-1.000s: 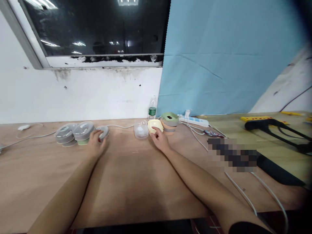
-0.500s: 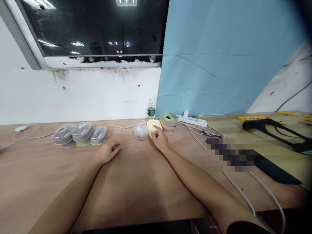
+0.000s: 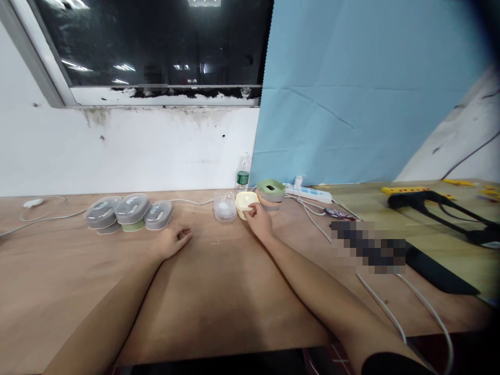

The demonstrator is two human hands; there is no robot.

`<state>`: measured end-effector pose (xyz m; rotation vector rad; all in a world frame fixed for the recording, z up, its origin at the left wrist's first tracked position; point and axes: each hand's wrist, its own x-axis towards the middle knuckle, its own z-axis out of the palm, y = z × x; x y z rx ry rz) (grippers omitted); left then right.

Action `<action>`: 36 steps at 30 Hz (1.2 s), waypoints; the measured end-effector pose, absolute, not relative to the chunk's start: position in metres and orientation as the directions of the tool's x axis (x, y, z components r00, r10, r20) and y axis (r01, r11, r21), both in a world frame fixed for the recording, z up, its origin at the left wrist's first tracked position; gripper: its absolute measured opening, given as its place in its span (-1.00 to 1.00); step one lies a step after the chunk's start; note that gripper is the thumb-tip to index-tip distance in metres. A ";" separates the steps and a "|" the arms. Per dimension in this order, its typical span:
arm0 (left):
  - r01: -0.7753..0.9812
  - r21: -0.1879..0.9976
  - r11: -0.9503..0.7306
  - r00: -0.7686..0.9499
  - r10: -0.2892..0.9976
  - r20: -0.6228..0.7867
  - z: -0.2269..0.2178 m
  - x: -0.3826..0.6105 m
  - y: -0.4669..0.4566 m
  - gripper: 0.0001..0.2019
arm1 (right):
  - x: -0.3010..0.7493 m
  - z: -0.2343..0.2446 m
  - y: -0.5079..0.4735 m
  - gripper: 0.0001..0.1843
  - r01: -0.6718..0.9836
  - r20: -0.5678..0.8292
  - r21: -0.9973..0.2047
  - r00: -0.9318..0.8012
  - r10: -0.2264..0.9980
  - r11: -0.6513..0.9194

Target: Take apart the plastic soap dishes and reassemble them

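Note:
My right hand is at the near right rim of a small pale yellow bowl, its thumb and fingers pinched together there. Clear plastic lids or boxes are stacked just left of the bowl. Behind my right hand stands a pile of nested bowls, green on top with grey and peach ones below. My left hand rests on the table with nothing in it, fingers loosely bent and thumb apart. The nearest thing to it is a grey lidded box.
More lidded boxes sit at the left. A water bottle stands by the wall. A power strip and white cables lie to the right, near a black frame-like object. A white plug-like piece lies far left.
The right index finger, earlier stretched across the yellow bowl, has drawn back and curled to the rim near the thumb. The left hand has hardly moved.

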<state>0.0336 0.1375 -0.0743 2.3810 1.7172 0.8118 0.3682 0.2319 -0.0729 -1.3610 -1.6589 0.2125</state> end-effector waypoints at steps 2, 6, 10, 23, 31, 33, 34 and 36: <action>0.851 0.379 -0.363 0.231 0.907 0.352 -0.074 0.033 0.138 -0.64 | 0.368 -0.072 0.231 -0.73 0.665 0.545 -0.659 0.099 0.833 0.352; 0.850 0.390 -0.354 0.220 0.911 0.348 -0.074 0.033 0.137 -0.63 | 0.368 -0.067 0.227 -0.71 0.632 0.565 -0.687 0.155 0.810 0.359; 0.844 0.405 -0.352 0.212 0.912 0.350 -0.072 0.034 0.136 -0.62 | 0.366 -0.063 0.220 -0.67 0.593 0.588 -0.684 0.104 0.802 0.425; 0.810 0.342 -0.476 0.283 0.829 0.483 -0.053 0.051 0.119 -0.33 | 0.346 -0.070 0.191 -0.53 0.446 0.688 -0.267 -0.533 0.493 0.854; 0.823 0.278 -0.496 0.318 0.806 0.499 -0.048 0.065 0.113 -0.69 | 0.346 -0.067 0.191 -0.57 0.537 0.640 -0.297 -0.502 0.582 0.790; 0.844 0.308 -0.438 0.279 0.851 0.445 -0.050 0.069 0.112 -0.65 | 0.347 -0.066 0.192 -0.58 0.537 0.631 -0.329 -0.487 0.604 0.777; 0.852 0.319 -0.415 0.262 0.866 0.426 -0.051 0.071 0.112 -0.62 | 0.348 -0.065 0.193 -0.60 0.532 0.628 -0.348 -0.480 0.613 0.772; 0.863 0.328 -0.384 0.238 0.883 0.406 -0.052 0.072 0.112 -0.60 | 0.351 -0.065 0.195 -0.63 0.526 0.634 -0.379 -0.451 0.628 0.761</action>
